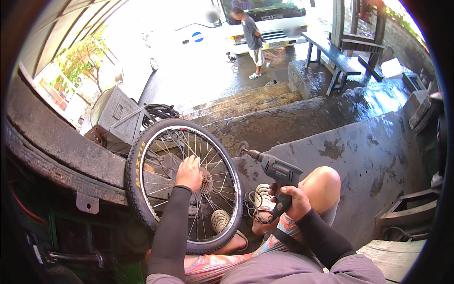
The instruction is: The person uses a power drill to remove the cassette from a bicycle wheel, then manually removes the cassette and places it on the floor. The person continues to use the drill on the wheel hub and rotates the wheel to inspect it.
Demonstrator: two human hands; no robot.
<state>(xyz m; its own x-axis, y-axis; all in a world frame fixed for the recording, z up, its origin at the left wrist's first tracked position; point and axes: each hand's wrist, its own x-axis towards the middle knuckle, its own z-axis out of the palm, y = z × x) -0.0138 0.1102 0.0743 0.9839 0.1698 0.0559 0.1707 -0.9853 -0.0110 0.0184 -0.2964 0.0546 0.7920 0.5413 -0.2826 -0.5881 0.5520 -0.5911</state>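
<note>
A bicycle wheel (239,184) with a black knobby tire stands upright in front of me, to the left. My left hand (189,173) grips it among the spokes beside the hub, its fingertips partly hidden. Just right of that hand is the rear sprocket cluster (206,181), brownish in colour. In my right hand (297,201) is a dark grey power drill (281,171), held by its handle above my knee. A small round disc attachment (243,147) sits at the drill's tip, apart from the tire. The drill's cord hangs beside my sandal (266,196).
A grey metal box (116,116) and coiled black cables (161,112) lie beyond the wheel. Worn steps (246,104) lead down to wet ground, where a person (253,40) stands by a white truck (274,28). A blue bench (333,57) is at far right.
</note>
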